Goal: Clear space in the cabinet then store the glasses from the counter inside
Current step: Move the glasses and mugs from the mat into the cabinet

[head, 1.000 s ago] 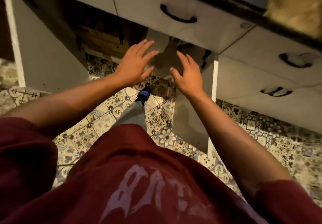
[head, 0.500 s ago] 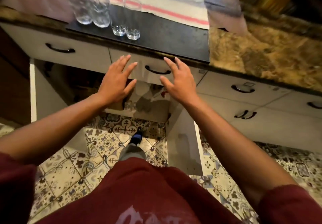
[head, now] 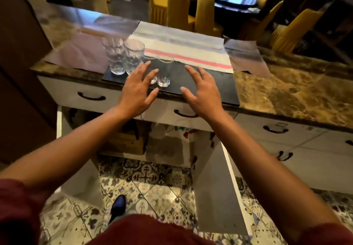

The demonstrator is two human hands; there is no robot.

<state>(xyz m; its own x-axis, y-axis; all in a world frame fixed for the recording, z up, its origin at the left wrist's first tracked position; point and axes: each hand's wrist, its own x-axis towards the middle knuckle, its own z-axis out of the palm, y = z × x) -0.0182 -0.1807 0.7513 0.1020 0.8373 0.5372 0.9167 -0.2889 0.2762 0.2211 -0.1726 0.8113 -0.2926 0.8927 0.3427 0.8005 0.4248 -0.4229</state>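
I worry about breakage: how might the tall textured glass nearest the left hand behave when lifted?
The tall textured glass is clear glass, so probably fragile. Its dimpled wall may aid grip. Tall and narrow, it might tip against its twin if nudged.

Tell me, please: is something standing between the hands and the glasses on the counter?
Nothing visible does. The left hand and right hand are both open and hold nothing. The small glasses stand on the black mat, just past the left fingertips, and the tall glasses are further left.
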